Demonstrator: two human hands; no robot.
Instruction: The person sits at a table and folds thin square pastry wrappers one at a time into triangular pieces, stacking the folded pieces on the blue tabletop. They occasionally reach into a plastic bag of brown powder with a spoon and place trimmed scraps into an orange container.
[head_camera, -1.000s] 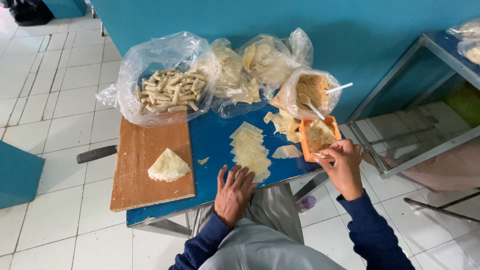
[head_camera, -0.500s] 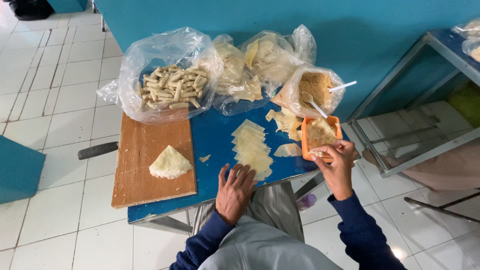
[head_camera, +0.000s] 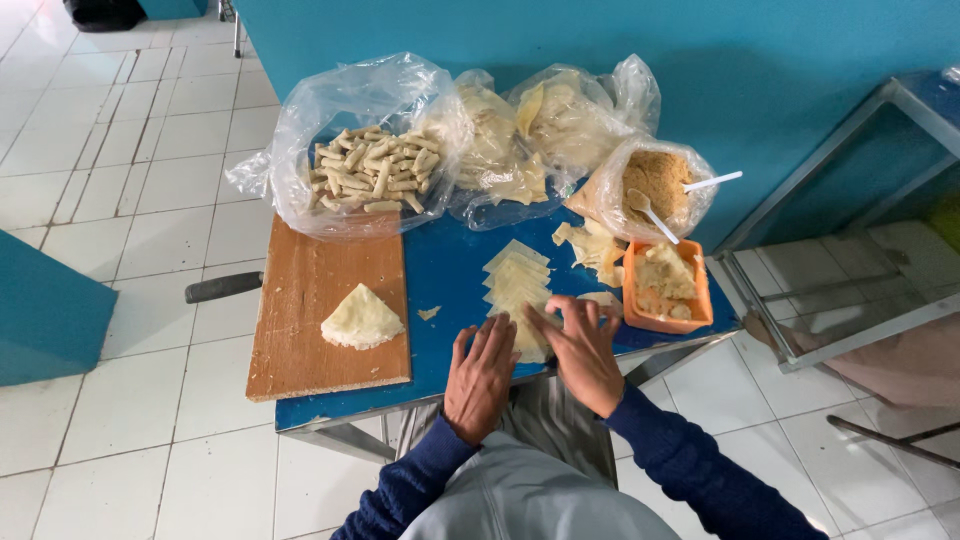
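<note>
Left hand (head_camera: 481, 376) flat and spread, palm down on the blue table (head_camera: 450, 270), fingertips touching the near end of the stack of pale triangular wrappers (head_camera: 517, 286), gripping nothing. Right hand (head_camera: 580, 352) just right of it, fingers fanned open, tips resting on the same near end of the stack; whether a sheet is pinched, cannot tell.

Across the far edge of the table, clear plastic bags: largest at the far left, open-mouthed, full of beige rolled sticks (head_camera: 368, 172). Beside it, toward the middle, two crumpled bags of pale folded sheets (head_camera: 545, 130). Far right, a smaller bag of brown crumbs (head_camera: 655, 185) with two white spoons standing in it.

On the left part of the table, a wooden board (head_camera: 320, 300) with one folded triangular pastry (head_camera: 361, 320) lying on it. At the right edge, just beside the right hand, an orange rectangular tub (head_camera: 668, 290) holding crumbed pieces. No labels readable on any bag.
</note>
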